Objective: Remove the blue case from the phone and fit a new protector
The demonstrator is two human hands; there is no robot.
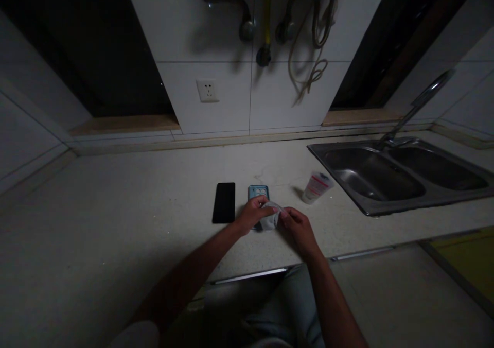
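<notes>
My left hand [252,214] and my right hand [298,228] meet over the white counter [135,204], both pinching a small pale wipe or cloth [270,218] between them. The cloth lies over the lower part of a blue phone [258,192] with its camera side up. A black phone [224,202] lies flat just left of my left hand, screen dark. A small white tube or packet with red print [316,186] stands tilted to the right of my hands.
A steel double sink [401,175] with a tall tap [419,103] fills the right side of the counter. A wall socket [208,90] and hanging hoses [266,23] sit on the tiled wall behind. The scene is dim.
</notes>
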